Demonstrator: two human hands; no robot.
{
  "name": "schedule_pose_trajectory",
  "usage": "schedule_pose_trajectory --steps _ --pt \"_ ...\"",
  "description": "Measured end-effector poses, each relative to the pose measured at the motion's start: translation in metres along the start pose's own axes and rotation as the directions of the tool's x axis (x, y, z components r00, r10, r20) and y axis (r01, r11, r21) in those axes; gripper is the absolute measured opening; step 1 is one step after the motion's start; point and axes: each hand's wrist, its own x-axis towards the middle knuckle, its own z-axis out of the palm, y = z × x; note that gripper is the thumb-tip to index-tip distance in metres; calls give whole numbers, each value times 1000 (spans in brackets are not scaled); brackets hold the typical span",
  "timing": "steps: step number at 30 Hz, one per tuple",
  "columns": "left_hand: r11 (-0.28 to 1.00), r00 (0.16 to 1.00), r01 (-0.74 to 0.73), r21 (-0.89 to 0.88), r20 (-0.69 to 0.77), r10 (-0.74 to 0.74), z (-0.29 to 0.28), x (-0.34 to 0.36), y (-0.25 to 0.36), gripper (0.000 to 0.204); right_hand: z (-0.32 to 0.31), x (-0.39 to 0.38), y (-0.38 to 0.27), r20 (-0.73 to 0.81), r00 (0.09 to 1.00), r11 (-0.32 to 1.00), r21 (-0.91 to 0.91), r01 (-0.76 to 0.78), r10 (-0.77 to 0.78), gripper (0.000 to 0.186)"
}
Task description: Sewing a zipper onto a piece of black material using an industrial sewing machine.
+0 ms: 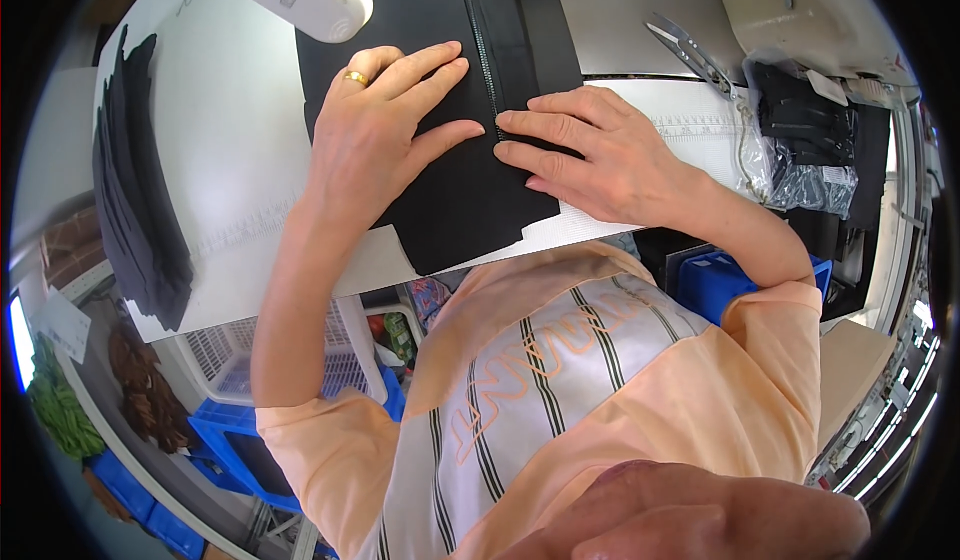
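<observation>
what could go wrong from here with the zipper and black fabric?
The zipper might drift crooked if the left hand and right hand press the black fabric unevenly.
The scissors lie uncovered to the black fabric's right; a sideways slide might snag it on their tips.

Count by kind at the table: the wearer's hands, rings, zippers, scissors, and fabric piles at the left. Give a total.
Hands: 2, left hand and right hand
Gold ring: 1
Zipper: 1, on the black cloth
Scissors: 1
Dark fabric pile: 1
Total: 6
</observation>
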Motion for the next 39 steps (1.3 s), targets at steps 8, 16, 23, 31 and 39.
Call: schedule_pose_trajectory --steps 8,16,23,31,39 --pt "999 999 -32 15 -7 32 1 6 -8 49 -3 4 9 21 1000 1000 6 17 -17 39" --pt "983 983 -120 135 -122 137 4 26 -21 45 -3 15 32 1 1000 999 -31 25 -25 42" --pt "988 983 -81 132 -155 101 10 27 -22 39 0 26 50 -39 998 998 -47 46 -48 42" --pt "991 976 -98 90 -188 113 11 37 -42 39 1 38 66 -45 996 996 -62 68 -71 38" --pt "989 977 -45 137 -200 72 13 35 -26 35 6 41 73 -73 997 997 -82 8 -14 37"
